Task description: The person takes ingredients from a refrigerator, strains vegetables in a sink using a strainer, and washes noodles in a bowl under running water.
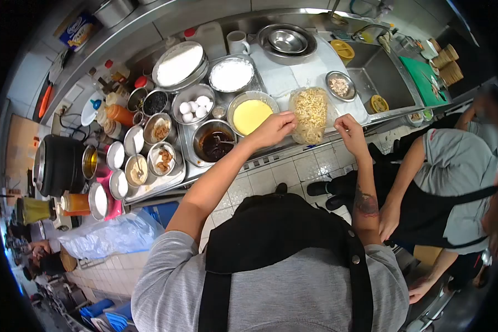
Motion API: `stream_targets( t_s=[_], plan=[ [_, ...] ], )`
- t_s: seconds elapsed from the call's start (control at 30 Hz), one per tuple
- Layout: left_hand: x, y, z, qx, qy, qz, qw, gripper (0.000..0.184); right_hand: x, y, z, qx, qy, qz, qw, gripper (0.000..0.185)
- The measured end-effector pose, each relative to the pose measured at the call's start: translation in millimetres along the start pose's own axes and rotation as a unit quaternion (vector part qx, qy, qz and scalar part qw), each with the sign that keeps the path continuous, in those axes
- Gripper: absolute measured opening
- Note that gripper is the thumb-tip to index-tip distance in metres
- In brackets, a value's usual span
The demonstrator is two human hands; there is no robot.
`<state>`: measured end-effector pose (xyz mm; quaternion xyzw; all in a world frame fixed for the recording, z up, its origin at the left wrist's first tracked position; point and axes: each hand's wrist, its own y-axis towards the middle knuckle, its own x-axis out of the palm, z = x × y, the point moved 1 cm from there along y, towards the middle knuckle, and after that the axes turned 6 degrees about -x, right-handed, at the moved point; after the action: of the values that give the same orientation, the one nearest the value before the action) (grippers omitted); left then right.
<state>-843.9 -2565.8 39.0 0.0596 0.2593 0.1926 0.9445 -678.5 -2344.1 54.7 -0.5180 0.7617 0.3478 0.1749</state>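
Note:
A clear plastic bag of bean sprouts [310, 113] is between my hands at the counter's front edge. My left hand [276, 130] is closed, pinching the bag's left edge. On the other side, my right hand [349, 133] is closed with its fingertips at the bag's loose clear plastic. Left of the bag sits a bowl of yellow liquid [252, 116], just beyond my left wrist. A pan of dark sauce [214, 143] lies near my left forearm. A small metal bowl with pale chopped pieces [341, 86] stands behind my right hand.
White eggs [195, 109] fill a bowl at the left, among several ingredient containers. Nested metal bowls [286, 43] stand at the back. A sink [382, 74] and green cutting board [423, 80] are to the right. A co-worker [454, 166] stands close on my right.

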Motion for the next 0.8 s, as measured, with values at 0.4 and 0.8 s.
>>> stream_targets(
  t_s=[0.4,0.8],
  plan=[
    [19,4,-2,-0.053,-0.017,0.111,0.992,0.002,15,41,32,0.039,0.09,-0.034,0.995,0.006],
    [16,33,8,-0.17,-0.005,0.122,0.978,0.02,13,74,24,-0.056,0.076,-0.089,0.992,0.006]
  ],
)
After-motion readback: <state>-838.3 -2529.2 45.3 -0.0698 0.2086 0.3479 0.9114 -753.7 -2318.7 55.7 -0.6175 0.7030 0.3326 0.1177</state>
